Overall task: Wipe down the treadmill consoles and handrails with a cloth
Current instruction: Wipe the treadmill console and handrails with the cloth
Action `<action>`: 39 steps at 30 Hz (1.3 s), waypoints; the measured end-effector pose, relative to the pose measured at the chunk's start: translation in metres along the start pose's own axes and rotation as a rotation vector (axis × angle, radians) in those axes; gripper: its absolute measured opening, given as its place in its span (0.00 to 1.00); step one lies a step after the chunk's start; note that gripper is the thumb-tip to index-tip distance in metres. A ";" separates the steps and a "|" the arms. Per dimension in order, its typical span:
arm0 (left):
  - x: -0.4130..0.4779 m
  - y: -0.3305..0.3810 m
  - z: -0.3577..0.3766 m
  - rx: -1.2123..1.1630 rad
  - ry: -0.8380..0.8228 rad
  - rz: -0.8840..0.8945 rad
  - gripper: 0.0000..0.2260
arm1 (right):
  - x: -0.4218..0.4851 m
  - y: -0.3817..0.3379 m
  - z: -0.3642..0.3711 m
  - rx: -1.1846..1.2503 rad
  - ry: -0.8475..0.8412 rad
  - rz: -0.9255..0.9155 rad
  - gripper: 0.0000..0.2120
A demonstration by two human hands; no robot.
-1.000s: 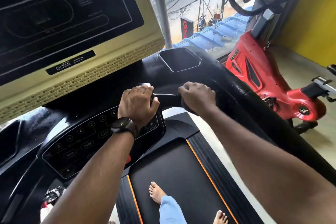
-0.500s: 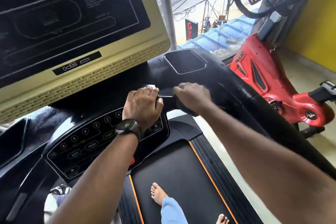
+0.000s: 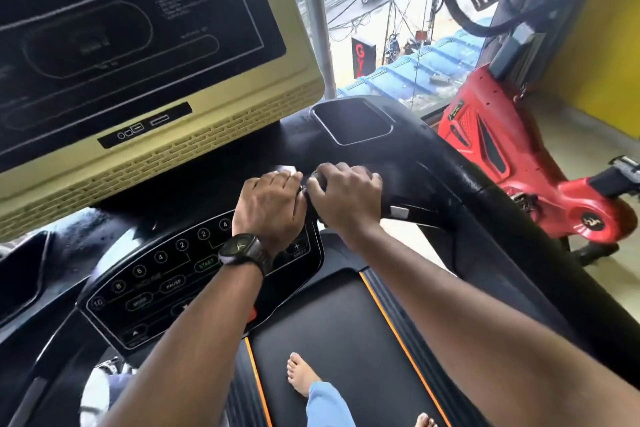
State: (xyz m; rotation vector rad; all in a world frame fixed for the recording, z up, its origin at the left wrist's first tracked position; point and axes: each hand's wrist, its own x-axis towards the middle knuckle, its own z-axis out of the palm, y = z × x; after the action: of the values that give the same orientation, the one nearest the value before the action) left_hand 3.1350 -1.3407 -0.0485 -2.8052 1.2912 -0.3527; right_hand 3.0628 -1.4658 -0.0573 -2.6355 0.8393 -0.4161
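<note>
The fingers (image 3: 277, 180) of the left hand (image 3: 268, 208) are curled down over the black grip bar (image 3: 420, 213) of the treadmill, clamped on it beside a pale sensor plate. Those of the right hand (image 3: 346, 198) are bunched round a dark wad, seemingly the cloth (image 3: 316, 178), which is pressed onto the same bar and mostly hidden. The two hands are seen touching, just above the button console (image 3: 166, 277). A watch (image 3: 242, 250) is worn on the left wrist.

A beige-framed screen (image 3: 121, 28) is mounted over the console, and a bare foot (image 3: 301, 374) is planted on the black belt (image 3: 346, 329). To the right a red exercise bike (image 3: 512, 163) is parked by a yellow wall (image 3: 609, 45) – a street is visible through the window (image 3: 381, 3).

A second ago a stretch of bar was exposed between the hands; the right hand has since been slid leftward, and a silver plate (image 3: 399, 211) has been uncovered behind it.
</note>
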 end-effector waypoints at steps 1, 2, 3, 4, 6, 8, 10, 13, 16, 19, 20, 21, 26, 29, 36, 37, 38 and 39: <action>0.001 0.000 0.000 -0.006 0.006 -0.006 0.25 | 0.001 0.001 -0.002 0.010 -0.027 -0.033 0.23; 0.001 0.001 -0.001 -0.012 0.004 -0.010 0.25 | 0.011 0.005 -0.004 0.055 -0.105 -0.038 0.23; 0.001 0.002 -0.002 -0.016 0.000 -0.012 0.24 | 0.023 0.006 -0.009 0.110 -0.198 -0.011 0.22; 0.001 0.003 -0.003 -0.015 -0.004 -0.012 0.24 | 0.028 0.007 -0.010 0.129 -0.241 0.021 0.20; 0.000 0.002 -0.002 -0.006 -0.005 -0.006 0.24 | 0.009 0.007 0.000 0.028 -0.085 0.008 0.18; 0.000 0.000 -0.001 -0.001 -0.007 0.000 0.24 | -0.017 0.005 0.017 -0.020 0.163 -0.020 0.16; -0.001 0.000 0.000 0.003 -0.006 -0.001 0.24 | -0.017 0.009 0.026 0.054 0.228 -0.072 0.16; 0.000 0.001 -0.002 -0.001 -0.017 -0.005 0.23 | -0.016 0.014 0.023 0.093 0.268 -0.052 0.16; -0.001 0.001 -0.001 -0.005 -0.007 -0.008 0.23 | -0.044 0.028 0.043 -0.029 0.346 -0.173 0.22; -0.001 0.001 -0.001 -0.008 -0.003 -0.009 0.23 | -0.018 0.029 0.029 0.036 0.293 -0.172 0.20; 0.000 0.000 -0.002 -0.009 -0.007 -0.010 0.22 | -0.007 0.024 0.022 0.080 0.250 -0.118 0.19; 0.000 0.001 -0.002 -0.013 -0.016 -0.010 0.22 | -0.005 0.021 0.018 0.097 0.232 -0.085 0.19; 0.000 0.000 -0.001 -0.010 -0.015 -0.001 0.22 | -0.046 0.040 0.043 -0.049 0.349 -0.203 0.26; 0.001 0.000 -0.001 -0.007 -0.015 -0.001 0.23 | -0.012 0.034 0.024 0.052 0.246 -0.130 0.22; 0.000 0.000 0.000 -0.020 -0.008 -0.003 0.23 | -0.038 0.041 0.030 0.027 0.288 -0.144 0.24; 0.001 0.000 0.000 -0.022 -0.008 -0.003 0.23 | -0.022 0.040 0.020 0.079 0.213 -0.124 0.23; 0.001 0.000 -0.001 -0.025 -0.012 -0.003 0.23 | -0.007 0.037 0.011 0.122 0.138 -0.078 0.23; 0.001 0.000 -0.002 -0.031 -0.021 -0.004 0.23 | -0.002 0.037 0.006 0.141 0.075 -0.046 0.23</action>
State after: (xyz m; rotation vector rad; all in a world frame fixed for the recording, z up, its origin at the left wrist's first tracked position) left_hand 3.1353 -1.3419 -0.0468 -2.8295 1.2982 -0.3055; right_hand 3.0447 -1.4913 -0.0784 -2.5268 0.7444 -0.5676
